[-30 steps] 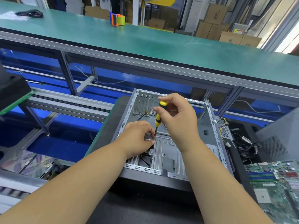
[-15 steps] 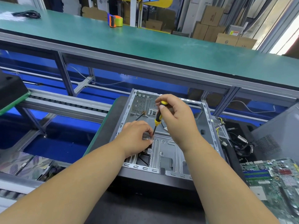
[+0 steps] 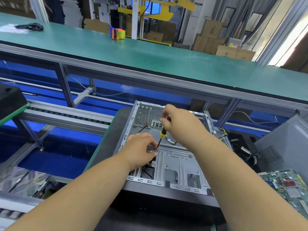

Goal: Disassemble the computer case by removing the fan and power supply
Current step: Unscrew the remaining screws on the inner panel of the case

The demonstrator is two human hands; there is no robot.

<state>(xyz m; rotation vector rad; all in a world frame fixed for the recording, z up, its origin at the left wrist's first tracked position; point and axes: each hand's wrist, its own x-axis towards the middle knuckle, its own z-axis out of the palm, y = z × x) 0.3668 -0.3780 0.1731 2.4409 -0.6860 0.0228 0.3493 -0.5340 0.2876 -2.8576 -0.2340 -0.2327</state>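
An open grey computer case lies flat on the dark mat in front of me, its inside almost bare. My right hand grips a yellow-and-black screwdriver upright, with the tip down at a small metal bracket near the case's left side. My left hand pinches that bracket with its fingers. A power supply with its wire bundle lies just outside the case's right wall. No fan is visible.
A green motherboard lies at the right. A grey case panel leans behind it, with loose cables between. A long green bench runs across above, carrying an orange tape dispenser. A roller conveyor is at the left.
My right hand's grip has shifted on the screwdriver handle, now covering its top; the tip stays at the bracket. The left hand holds still. The camera tilted slightly.
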